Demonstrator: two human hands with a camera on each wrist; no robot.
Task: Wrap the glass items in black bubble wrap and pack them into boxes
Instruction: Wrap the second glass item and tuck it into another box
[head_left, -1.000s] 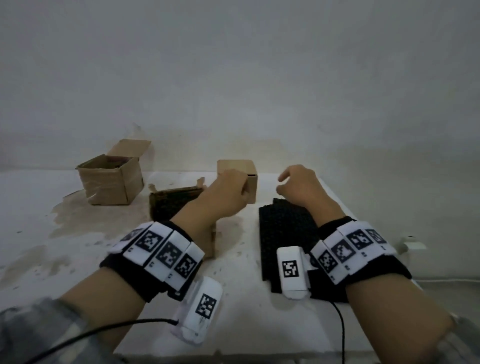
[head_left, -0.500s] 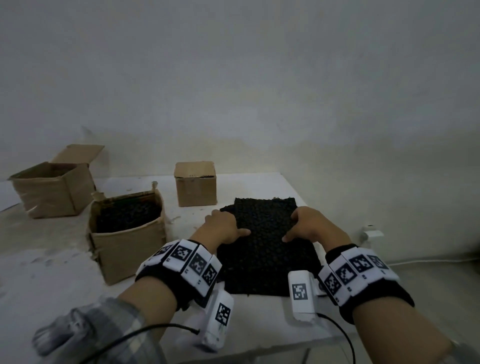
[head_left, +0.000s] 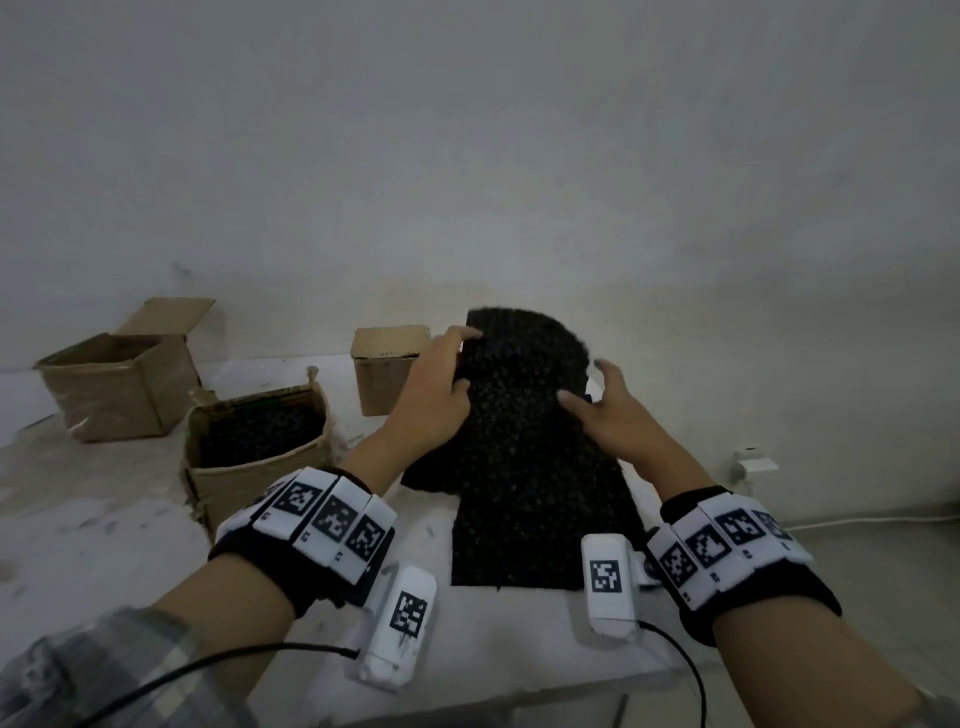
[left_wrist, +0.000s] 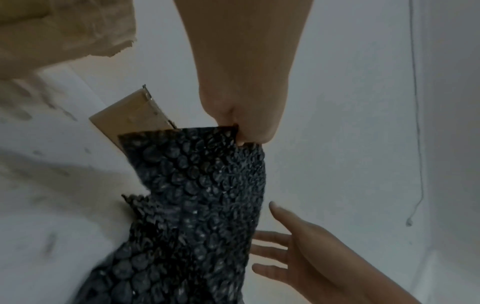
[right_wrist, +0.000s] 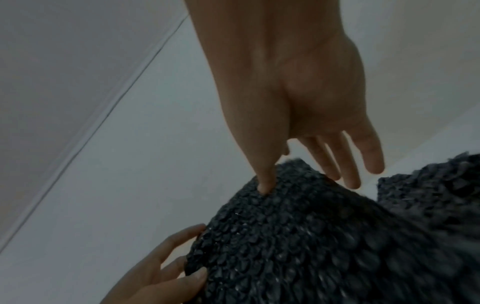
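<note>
A stack of black bubble wrap (head_left: 535, 530) lies on the white table (head_left: 104, 519) in front of me. My left hand (head_left: 441, 384) pinches the far edge of the top sheet (head_left: 519, 364) and holds it raised and curled toward me. The pinch at the sheet's corner shows in the left wrist view, left hand (left_wrist: 241, 131) on wrap (left_wrist: 202, 185). My right hand (head_left: 602, 400) is open beside the sheet with fingers spread. In the right wrist view its thumb (right_wrist: 265, 185) touches the wrap (right_wrist: 311, 236). No glass item is in sight.
An open cardboard box (head_left: 249, 467) holding dark bubble wrap stands left of the stack. A small closed box (head_left: 389, 364) sits behind it, and another open box (head_left: 114, 384) at the far left. The table's right edge runs close by the stack, and the wall is just behind.
My left hand left the small closed box and came to the stack. Both hands lay flat on the wrap; now the left has lifted the top sheet's far end and the right has spread open.
</note>
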